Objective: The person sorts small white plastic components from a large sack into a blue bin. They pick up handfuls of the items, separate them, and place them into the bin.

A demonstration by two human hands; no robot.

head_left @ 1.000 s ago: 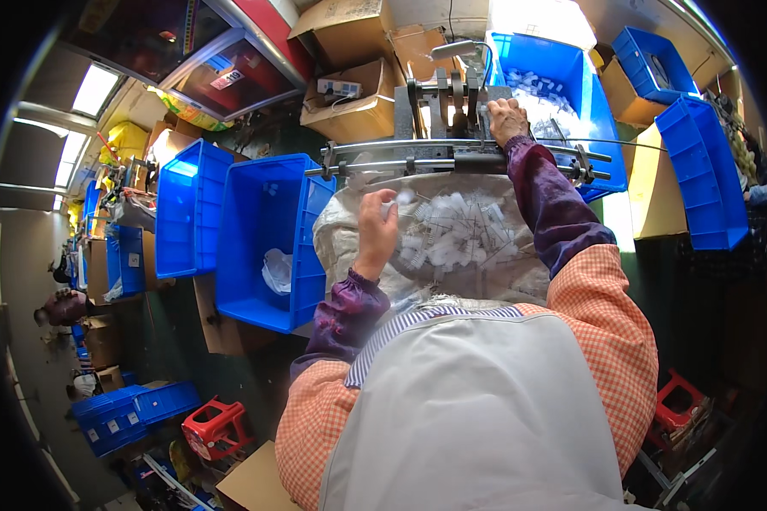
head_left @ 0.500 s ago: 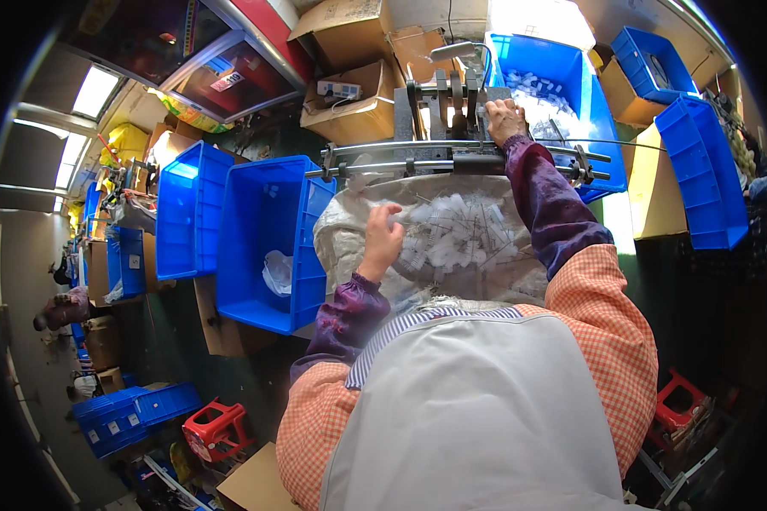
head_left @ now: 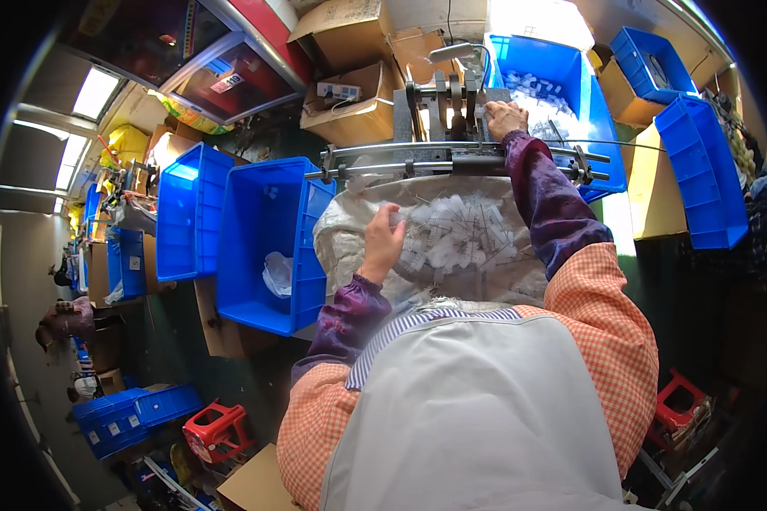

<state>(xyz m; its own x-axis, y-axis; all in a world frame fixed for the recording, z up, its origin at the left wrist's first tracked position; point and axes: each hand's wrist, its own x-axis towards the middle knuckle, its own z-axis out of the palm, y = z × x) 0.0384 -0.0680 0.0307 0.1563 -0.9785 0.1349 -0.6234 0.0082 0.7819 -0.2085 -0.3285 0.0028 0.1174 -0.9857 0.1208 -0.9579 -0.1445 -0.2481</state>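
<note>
Basically, going L to R: far L bg has a person in a dusky pinkish top (head_left: 70, 318), small & tipped sideways near the rim. Below, stacked blue plast. crates (head_left: 136, 416) w/ pale labels. Next a ribbed blue plast. bin (head_left: 179, 223) on its side, then a red plast. stool (head_left: 218, 431) lower down. Then a deep blue rectangular bin (head_left: 262, 221), tilted, w/ a crumpled clear plast. bag (head_left: 278, 272) inside.

R of that bin, a beige cloth sheet (head_left: 339, 232) spreads in front of the person. L hand (head_left: 383, 241), out of a purple elasticated sleeve (head_left: 346, 312), is over the sheet's L part, next to the pile: fingers curled, thumb & index a bit apart. Something pale shows btwn the tips; can't tell if it's a held pc or just the pile behind. White translucent plast. pcs (head_left: 460, 232) lie heaped mid-sheet, btwn the forearms, thin dark rods mixed in.

Just beyond: a dark metal machine (head_left: 447, 158) w/ horiz. bars. R hand (head_left: 505, 117) is on its R side, fingers bent; can't tell if they grip anything. Farther R, a big blue bin (head_left: 601, 106) w/ more white pcs, then a leaning blue ribbed bin (head_left: 706, 170).
</note>
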